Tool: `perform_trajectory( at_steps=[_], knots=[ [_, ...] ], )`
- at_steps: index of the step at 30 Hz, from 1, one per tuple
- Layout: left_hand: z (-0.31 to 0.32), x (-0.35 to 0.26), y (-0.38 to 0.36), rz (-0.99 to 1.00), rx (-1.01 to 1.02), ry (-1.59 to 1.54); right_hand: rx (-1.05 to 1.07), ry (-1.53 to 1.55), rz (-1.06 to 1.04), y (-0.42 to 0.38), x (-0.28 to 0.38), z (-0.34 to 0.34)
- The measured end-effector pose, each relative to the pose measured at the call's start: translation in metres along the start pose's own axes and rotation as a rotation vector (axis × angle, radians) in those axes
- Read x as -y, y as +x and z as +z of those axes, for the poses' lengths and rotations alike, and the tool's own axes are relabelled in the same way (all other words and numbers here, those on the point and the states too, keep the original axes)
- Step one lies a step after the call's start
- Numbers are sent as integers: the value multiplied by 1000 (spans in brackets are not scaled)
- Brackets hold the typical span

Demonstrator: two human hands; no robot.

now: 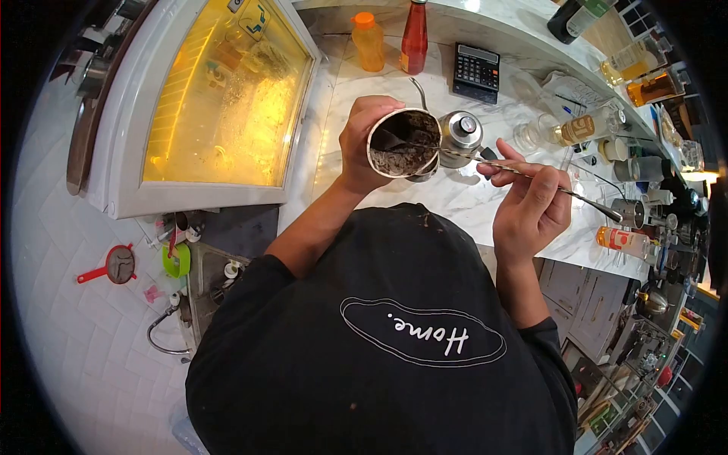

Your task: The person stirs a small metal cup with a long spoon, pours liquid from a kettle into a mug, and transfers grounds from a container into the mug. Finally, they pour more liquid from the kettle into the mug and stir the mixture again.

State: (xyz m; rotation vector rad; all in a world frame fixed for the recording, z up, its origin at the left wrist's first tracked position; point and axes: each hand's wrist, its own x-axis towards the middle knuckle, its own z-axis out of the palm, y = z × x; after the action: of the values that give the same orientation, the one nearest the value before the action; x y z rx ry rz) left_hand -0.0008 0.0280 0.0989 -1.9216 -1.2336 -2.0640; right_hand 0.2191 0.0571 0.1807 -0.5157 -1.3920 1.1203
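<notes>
1. The person wears a black shirt (394, 356) with a white oval emblem; it fills the lower part of the view.
2. The left hand (362, 144) is closed around the side of a metal cup (404, 142), held tilted above the counter (462, 201) with its mouth turned toward the camera. Dark, grainy residue coats the cup's inner wall.
3. The right hand (531, 205) grips a long thin metal spoon (531, 178) between thumb and fingers. The spoon's far end reaches to the rim of the cup; whether it touches the residue cannot be told. The handle end sticks out past the hand to the right.
4. Just behind the cup, a small steel kettle (462, 133) with a lid knob stands on the white marble counter.
5. Further back stand a black calculator (476, 72), an orange bottle (368, 42) and a red sauce bottle (414, 38).
6. To the right, glass bottles and jars (584, 129) crowd the counter, well apart from the hands.
7. To the left, a lit display case (220, 98) with a white frame glows yellow.
8. Below it, on the tiled floor, lies a red-handled strainer (117, 265), near a green item beside a small sink.
</notes>
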Motion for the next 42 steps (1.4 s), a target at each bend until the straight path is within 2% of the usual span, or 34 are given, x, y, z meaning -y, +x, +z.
perform_trajectory(
  at_steps=[4, 11, 18, 21, 24, 30, 33, 36, 39, 42],
  knots=[
    [1, 2, -9, 4, 7, 115, -45, 48, 41, -5, -4, 3],
    [6, 9, -24, 0, 9, 214, -197, 136, 241, -6, -14, 3],
    [-2, 19, -38, -88, 46, 248, -325, 256, 396, -16, -28, -24],
    [-6, 22, -49, -156, 98, 233, -346, 280, 409, -20, -29, -38],
    [0, 27, -67, -301, 2, 90, -372, 266, 384, -25, -30, -55],
    [-7, 26, -86, -449, 174, 179, -474, 185, 367, -29, -24, -83],
    [-4, 12, -69, -543, 63, 37, -490, 128, 351, -33, -24, -91],
    [-16, 19, -65, -477, 197, 233, -458, 62, 334, -40, -25, -91],
    [-22, 14, -59, -409, 192, 281, -411, 2, 290, -46, -23, -82],
    [-28, 12, -63, -422, 153, 285, -355, -47, 259, -53, -25, -74]
  ],
)
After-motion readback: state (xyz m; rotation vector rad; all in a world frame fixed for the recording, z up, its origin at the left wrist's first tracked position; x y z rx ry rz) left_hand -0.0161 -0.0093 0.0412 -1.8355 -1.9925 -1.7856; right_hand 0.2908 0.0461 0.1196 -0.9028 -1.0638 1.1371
